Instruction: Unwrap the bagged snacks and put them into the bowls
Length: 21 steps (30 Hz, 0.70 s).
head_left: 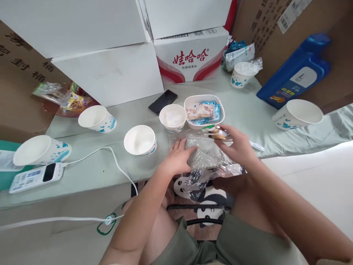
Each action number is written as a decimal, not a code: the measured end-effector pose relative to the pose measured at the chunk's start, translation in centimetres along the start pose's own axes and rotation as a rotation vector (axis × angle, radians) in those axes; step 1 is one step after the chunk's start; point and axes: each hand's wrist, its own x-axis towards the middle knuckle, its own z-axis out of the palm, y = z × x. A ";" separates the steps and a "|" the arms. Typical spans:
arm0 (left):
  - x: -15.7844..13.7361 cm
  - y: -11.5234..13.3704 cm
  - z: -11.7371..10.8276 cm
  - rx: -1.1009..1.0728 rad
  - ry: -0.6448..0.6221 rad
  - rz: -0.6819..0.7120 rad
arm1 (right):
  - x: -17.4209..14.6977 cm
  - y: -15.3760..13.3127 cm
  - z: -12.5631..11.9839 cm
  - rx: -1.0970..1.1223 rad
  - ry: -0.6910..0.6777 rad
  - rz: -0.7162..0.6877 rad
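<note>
My left hand [178, 157] lies on the pale green cloth at the left side of a clear plastic bag [204, 152], its thumb spread and touching the plastic. Pinched in my right hand [238, 143] is a small snack packet [217, 132] with green, white and brown print, held above the bag's right part. Just behind it stands a white oval tray [222, 121] with several beige and blue packets [204, 111]. Touching the tray's left side is a paper cup [172, 117] with clear plastic inside. The bag's lower end hangs over the table's front edge.
Paper cups stand around: one [140, 140] near my left hand, others further left and right. Behind are a black phone [163, 102] and white boxes [190, 55]. A blue bottle [295, 71] leans at right. A white cable [116, 162] runs from a power bank [37, 177].
</note>
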 end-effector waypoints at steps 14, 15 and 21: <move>0.3 -0.5 -0.2 0.023 -0.023 0.011 | 6.6 1.5 -1.2 -0.075 0.047 0.070; 0.3 -0.6 -0.2 0.020 -0.026 0.013 | 5.2 1.5 -1.5 -0.037 0.109 0.088; 0.7 -1.0 -0.5 -0.018 -0.034 0.025 | -1.6 2.7 -1.2 0.112 0.087 0.323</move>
